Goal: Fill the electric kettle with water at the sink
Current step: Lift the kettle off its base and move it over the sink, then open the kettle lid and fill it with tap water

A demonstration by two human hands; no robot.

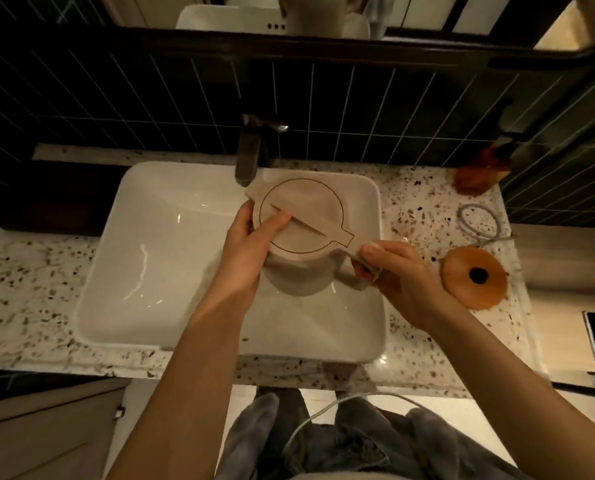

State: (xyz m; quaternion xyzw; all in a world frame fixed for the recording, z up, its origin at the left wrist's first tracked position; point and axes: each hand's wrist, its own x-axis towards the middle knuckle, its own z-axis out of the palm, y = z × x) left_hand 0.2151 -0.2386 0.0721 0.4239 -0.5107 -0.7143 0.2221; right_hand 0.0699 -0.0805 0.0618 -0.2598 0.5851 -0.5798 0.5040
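At the centre of the frame the right hand is clamped round the handle of the electric kettle, fingers curled together with the thumb on top, and it carries the weight. The left hand steadies the kettle's left side, its thumb laid on the lid beside the raised bar and the other fingers wrapped behind the body. The kettle hangs over the right half of the sink, lid shut, spout close under the faucet just above it in the frame; no water can be seen running. To do this step well, I judge the lid should come open first, with the handle grip kept firm and the mouth held level beneath the outlet. The kettle's round base sits on the counter, right of centre, clear of splashes.
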